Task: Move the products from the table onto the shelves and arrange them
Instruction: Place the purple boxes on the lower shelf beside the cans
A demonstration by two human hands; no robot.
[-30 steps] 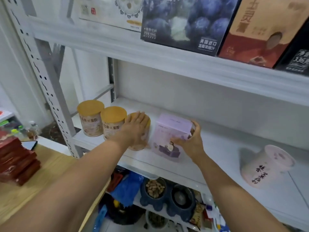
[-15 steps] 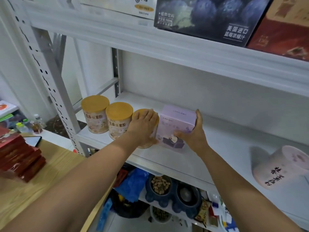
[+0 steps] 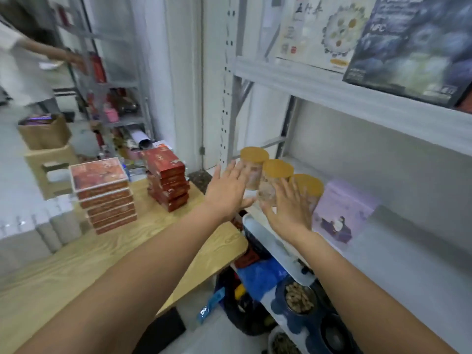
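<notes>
While both hands hover with nothing in them, the products not yet shelved sit at the far left on the wooden table (image 3: 63, 272): a stack of flat red boxes (image 3: 106, 198) with a printed top, and just right of it a stack of smaller red boxes (image 3: 167, 183); I judge these to be stiff card, light singly but weighty as a pile, best taken a few at a time with palms on two opposite edges or one hand beneath; their glossy faces may slide on each other. Right of the table, the left hand (image 3: 227, 190) is flat with fingers spread, gripping nothing, in front of the leftmost jar; the right hand (image 3: 288, 208) is likewise spread and empty, in front of the row of three yellow-lidded jars (image 3: 278, 168) on the shelf (image 3: 421, 264); blur hides whether either hand touches a jar; the jars look rigid and smooth, so a grip round the body below the lid suits them. Just right of them stands the purple box (image 3: 342, 213), probably thin card, easily dented, better held by its side faces.
</notes>
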